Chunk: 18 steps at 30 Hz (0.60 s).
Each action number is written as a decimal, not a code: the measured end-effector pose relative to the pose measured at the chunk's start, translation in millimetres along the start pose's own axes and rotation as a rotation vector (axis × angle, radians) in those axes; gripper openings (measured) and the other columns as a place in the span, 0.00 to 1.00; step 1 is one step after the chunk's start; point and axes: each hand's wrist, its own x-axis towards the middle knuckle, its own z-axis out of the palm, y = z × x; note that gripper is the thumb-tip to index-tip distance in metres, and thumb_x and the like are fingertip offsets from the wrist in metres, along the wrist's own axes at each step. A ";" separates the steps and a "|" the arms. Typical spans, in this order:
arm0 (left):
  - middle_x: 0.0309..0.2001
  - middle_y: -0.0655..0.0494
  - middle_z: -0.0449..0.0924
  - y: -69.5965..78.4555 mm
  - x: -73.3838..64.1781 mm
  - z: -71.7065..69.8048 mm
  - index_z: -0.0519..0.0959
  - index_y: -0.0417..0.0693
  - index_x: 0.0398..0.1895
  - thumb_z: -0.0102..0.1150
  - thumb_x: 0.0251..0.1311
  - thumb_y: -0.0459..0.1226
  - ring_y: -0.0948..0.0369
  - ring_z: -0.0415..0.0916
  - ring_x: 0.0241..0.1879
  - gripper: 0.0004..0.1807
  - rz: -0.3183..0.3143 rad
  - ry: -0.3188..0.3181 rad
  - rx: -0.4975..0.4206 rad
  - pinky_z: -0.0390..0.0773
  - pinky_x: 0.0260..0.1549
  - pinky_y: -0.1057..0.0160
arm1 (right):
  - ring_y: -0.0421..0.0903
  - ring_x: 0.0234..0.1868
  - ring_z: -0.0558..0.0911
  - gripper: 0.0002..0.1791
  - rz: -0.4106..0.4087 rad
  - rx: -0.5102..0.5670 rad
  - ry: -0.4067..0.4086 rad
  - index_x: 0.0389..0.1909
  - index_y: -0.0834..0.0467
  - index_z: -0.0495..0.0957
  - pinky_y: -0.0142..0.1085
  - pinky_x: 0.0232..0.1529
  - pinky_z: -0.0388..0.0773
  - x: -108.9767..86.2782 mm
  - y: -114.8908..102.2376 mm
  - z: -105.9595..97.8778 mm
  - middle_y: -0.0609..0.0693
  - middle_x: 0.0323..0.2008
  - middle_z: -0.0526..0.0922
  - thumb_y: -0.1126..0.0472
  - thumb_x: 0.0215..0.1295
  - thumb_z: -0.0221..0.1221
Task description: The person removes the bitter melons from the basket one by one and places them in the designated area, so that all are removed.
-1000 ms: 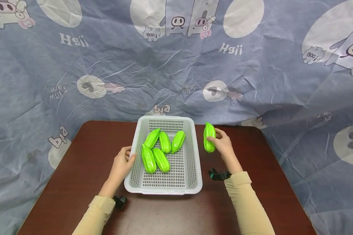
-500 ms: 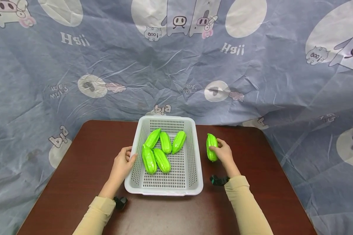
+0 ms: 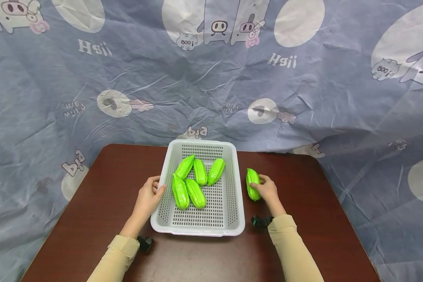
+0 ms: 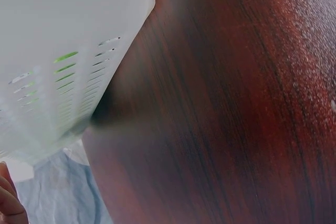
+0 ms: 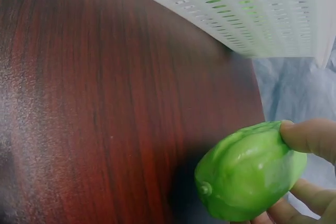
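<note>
A ridged, glossy green papaya is pinched in my right hand, just right of the basket. The right wrist view shows the thumb on one side of this papaya and fingers curled under it; a dark shadow lies beside it on the table. My left hand grips the left rim of the white perforated basket, thumb at the rim and fingers outside. Several similar papayas lie inside, mostly to the left. In the left wrist view only fingertips show beside the basket wall.
Under the basket is a dark red-brown wooden table. A blue-grey printed cloth hangs behind the table's back edge. Black straps with small devices, one of them a wrist device, sit at both wrists.
My right hand has moved down and nearer with the papaya, lowering it toward the table on the basket's right. The left hand keeps its place on the rim.
</note>
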 end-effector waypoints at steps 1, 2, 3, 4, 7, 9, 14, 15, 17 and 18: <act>0.37 0.47 0.76 -0.2 0.1 0.1 0.69 0.38 0.64 0.59 0.67 0.40 0.59 0.72 0.30 0.26 -0.001 0.000 -0.002 0.73 0.29 0.66 | 0.62 0.58 0.75 0.38 0.000 -0.004 -0.002 0.71 0.68 0.60 0.51 0.56 0.75 0.6 1.2 1.0 0.70 0.61 0.72 0.58 0.65 0.61; 0.37 0.47 0.76 -0.3 0.2 0.1 0.69 0.38 0.64 0.59 0.67 0.40 0.59 0.72 0.30 0.26 -0.002 0.001 -0.003 0.73 0.29 0.66 | 0.62 0.58 0.75 0.38 0.003 -0.005 -0.005 0.71 0.68 0.60 0.51 0.56 0.75 1.2 2.3 1.9 0.70 0.61 0.72 0.58 0.65 0.61; 0.37 0.47 0.76 -0.4 0.2 0.1 0.69 0.38 0.64 0.59 0.67 0.40 0.59 0.72 0.30 0.26 -0.003 0.000 -0.006 0.73 0.29 0.65 | 0.62 0.58 0.75 0.38 0.007 -0.006 -0.007 0.71 0.68 0.59 0.51 0.56 0.76 1.6 3.4 2.8 0.70 0.61 0.71 0.58 0.65 0.61; 0.37 0.47 0.76 -0.4 0.4 0.2 0.69 0.38 0.64 0.59 0.67 0.41 0.59 0.72 0.30 0.26 -0.004 -0.001 -0.007 0.73 0.29 0.66 | 0.62 0.58 0.75 0.38 0.011 -0.007 -0.007 0.71 0.68 0.60 0.51 0.56 0.75 1.9 4.3 3.1 0.70 0.62 0.71 0.58 0.65 0.61; 0.37 0.48 0.76 -0.4 0.6 0.2 0.69 0.38 0.64 0.59 0.67 0.41 0.59 0.71 0.30 0.26 -0.007 -0.004 -0.013 0.73 0.29 0.66 | 0.62 0.59 0.75 0.37 0.022 -0.011 -0.006 0.71 0.68 0.60 0.51 0.57 0.75 2.3 6.3 3.9 0.71 0.62 0.71 0.57 0.65 0.61; 0.37 0.48 0.76 -0.6 0.4 0.0 0.69 0.38 0.64 0.59 0.67 0.41 0.59 0.71 0.30 0.26 -0.008 -0.006 -0.016 0.73 0.29 0.65 | 0.62 0.60 0.74 0.37 0.028 -0.012 -0.007 0.71 0.69 0.60 0.52 0.58 0.75 2.2 6.8 4.2 0.71 0.63 0.71 0.57 0.65 0.61; 0.37 0.47 0.76 -1.0 0.1 -0.3 0.69 0.38 0.64 0.59 0.67 0.41 0.59 0.71 0.30 0.26 -0.002 0.001 -0.022 0.74 0.29 0.65 | 0.63 0.62 0.73 0.37 0.030 -0.016 -0.013 0.71 0.69 0.60 0.52 0.60 0.73 3.0 7.1 5.6 0.72 0.64 0.70 0.57 0.66 0.60; 0.37 0.47 0.76 -1.0 0.0 -0.3 0.69 0.38 0.64 0.59 0.67 0.41 0.59 0.71 0.30 0.26 -0.001 0.002 -0.023 0.74 0.29 0.65 | 0.63 0.62 0.72 0.37 0.030 -0.019 -0.015 0.71 0.69 0.60 0.52 0.60 0.72 3.2 7.0 6.1 0.72 0.63 0.69 0.56 0.66 0.60; 0.37 0.48 0.76 -1.1 -0.2 -0.3 0.69 0.38 0.64 0.59 0.67 0.41 0.59 0.71 0.30 0.26 -0.002 0.003 -0.023 0.73 0.29 0.65 | 0.63 0.62 0.72 0.37 0.033 -0.018 -0.021 0.71 0.69 0.60 0.52 0.60 0.72 4.1 7.3 7.0 0.72 0.64 0.69 0.56 0.66 0.60; 0.37 0.48 0.76 -1.0 -0.3 -0.3 0.69 0.38 0.64 0.59 0.67 0.41 0.59 0.71 0.30 0.26 -0.003 0.003 -0.023 0.73 0.29 0.65 | 0.63 0.62 0.72 0.37 0.035 -0.016 -0.024 0.71 0.70 0.59 0.52 0.60 0.72 4.1 7.2 7.4 0.72 0.64 0.69 0.56 0.66 0.59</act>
